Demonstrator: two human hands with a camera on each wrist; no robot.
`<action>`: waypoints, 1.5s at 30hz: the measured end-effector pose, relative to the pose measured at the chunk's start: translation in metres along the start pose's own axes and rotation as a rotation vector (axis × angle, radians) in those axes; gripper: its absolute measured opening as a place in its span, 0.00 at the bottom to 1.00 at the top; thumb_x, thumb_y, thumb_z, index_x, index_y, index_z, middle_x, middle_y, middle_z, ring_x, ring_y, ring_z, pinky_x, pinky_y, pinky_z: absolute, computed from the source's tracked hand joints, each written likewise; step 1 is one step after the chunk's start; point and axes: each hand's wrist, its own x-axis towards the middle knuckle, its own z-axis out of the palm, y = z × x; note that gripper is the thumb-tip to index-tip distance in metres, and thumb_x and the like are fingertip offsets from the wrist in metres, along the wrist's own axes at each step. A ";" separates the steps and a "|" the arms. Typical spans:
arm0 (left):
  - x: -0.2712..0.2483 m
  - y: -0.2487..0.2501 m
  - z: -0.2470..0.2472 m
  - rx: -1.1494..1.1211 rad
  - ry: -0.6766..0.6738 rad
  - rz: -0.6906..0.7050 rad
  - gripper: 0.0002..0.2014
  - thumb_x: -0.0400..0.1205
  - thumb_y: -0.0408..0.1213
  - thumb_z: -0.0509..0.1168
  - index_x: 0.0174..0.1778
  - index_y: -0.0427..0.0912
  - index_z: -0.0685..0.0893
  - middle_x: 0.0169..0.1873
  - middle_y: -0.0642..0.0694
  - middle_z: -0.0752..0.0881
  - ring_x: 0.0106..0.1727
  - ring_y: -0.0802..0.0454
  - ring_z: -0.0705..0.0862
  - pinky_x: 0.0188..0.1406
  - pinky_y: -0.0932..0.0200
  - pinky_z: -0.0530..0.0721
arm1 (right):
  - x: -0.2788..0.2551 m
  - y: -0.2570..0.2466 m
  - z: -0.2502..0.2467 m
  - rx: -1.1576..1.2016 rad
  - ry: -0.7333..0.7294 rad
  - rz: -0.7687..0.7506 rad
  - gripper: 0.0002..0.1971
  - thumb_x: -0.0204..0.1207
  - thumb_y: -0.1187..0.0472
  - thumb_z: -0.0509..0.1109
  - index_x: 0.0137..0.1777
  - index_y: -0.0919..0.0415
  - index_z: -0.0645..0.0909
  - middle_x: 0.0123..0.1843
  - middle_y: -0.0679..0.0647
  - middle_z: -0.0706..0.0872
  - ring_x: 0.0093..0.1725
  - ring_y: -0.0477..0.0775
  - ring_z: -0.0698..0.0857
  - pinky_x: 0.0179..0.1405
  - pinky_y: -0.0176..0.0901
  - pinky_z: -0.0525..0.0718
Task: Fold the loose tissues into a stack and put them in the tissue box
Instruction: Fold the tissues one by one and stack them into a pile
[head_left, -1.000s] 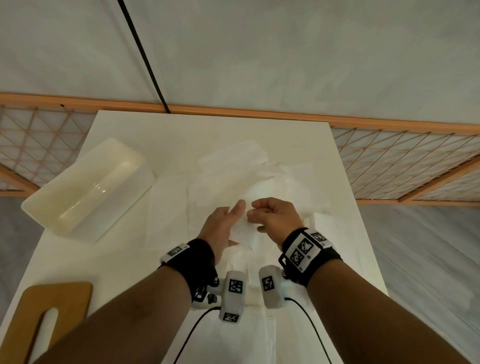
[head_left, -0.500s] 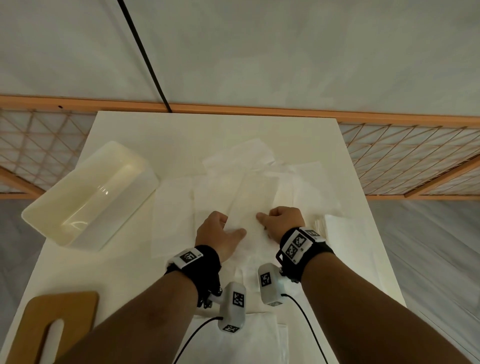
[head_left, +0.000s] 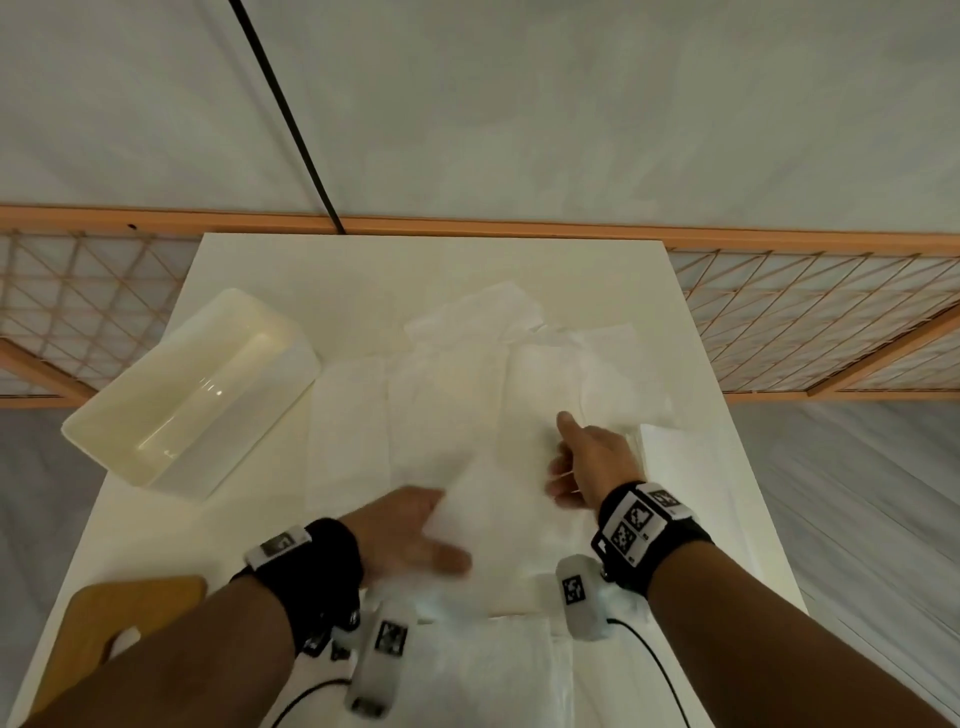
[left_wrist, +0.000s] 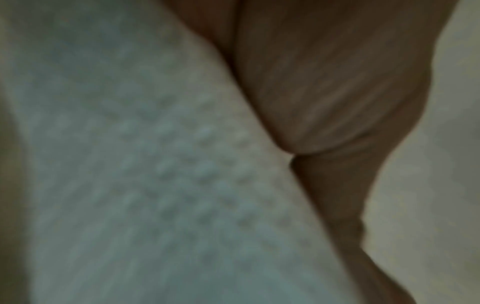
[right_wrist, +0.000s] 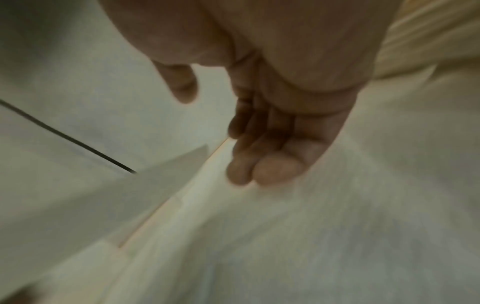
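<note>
Tissues (head_left: 441, 410) lie spread flat and overlapping across the middle of our white table (head_left: 363, 270), and the box (head_left: 192, 389), a pale open tub, sits tilted at the table's left side, touching the leftmost sheet's corner; we see nothing inside it. Our left hand (head_left: 410, 540) is low near the front edge, blurred, with a folded tissue (head_left: 488, 519) lying over its fingers and the thumb (head_left: 447, 558) pointing right beneath the sheet; whether the fingers curl round it or just carry it we cannot tell. In the left wrist view that tissue (left_wrist: 155, 174) fills most of the frame, its dotted embossing close against our palm (left_wrist: 324, 92). Our right hand (head_left: 592, 462) is just right of the folded tissue, its index finger (head_left: 569, 423) straight and pointing away, the thumb and the other fingers loose, holding nothing. The right wrist view shows the same hand (right_wrist: 272, 123) with fingers (right_wrist: 275, 170) relaxed and together above the sheets, the thumb apart. More folded white sheets (head_left: 498, 670) rest at the near edge between our forearms, and another pile (head_left: 680, 457) lies at the right edge beside our right hand. A wooden board (head_left: 119, 618) with a slot sits at the near left corner. Beyond the table run a wooden lattice rail (head_left: 805, 312) and a black cable (head_left: 291, 119).
</note>
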 end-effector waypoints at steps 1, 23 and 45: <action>-0.005 -0.001 0.006 0.156 -0.129 -0.030 0.11 0.74 0.33 0.82 0.51 0.47 0.92 0.48 0.52 0.94 0.48 0.58 0.92 0.51 0.58 0.89 | 0.007 0.001 -0.002 -0.116 0.091 -0.030 0.22 0.80 0.41 0.72 0.51 0.63 0.83 0.39 0.57 0.91 0.37 0.61 0.92 0.45 0.60 0.94; 0.034 0.038 0.013 -0.050 0.567 0.139 0.27 0.66 0.73 0.70 0.43 0.51 0.83 0.43 0.52 0.89 0.49 0.50 0.88 0.56 0.47 0.85 | -0.008 -0.023 0.027 -0.478 0.119 -0.307 0.10 0.74 0.50 0.78 0.38 0.52 0.82 0.37 0.47 0.87 0.39 0.49 0.85 0.35 0.38 0.80; 0.055 0.016 -0.028 -0.001 0.820 -0.125 0.33 0.71 0.67 0.74 0.61 0.46 0.79 0.54 0.49 0.86 0.55 0.46 0.86 0.59 0.46 0.85 | -0.002 -0.024 0.072 -0.042 -0.159 -0.140 0.11 0.77 0.61 0.78 0.37 0.59 0.79 0.33 0.55 0.90 0.29 0.55 0.91 0.27 0.42 0.81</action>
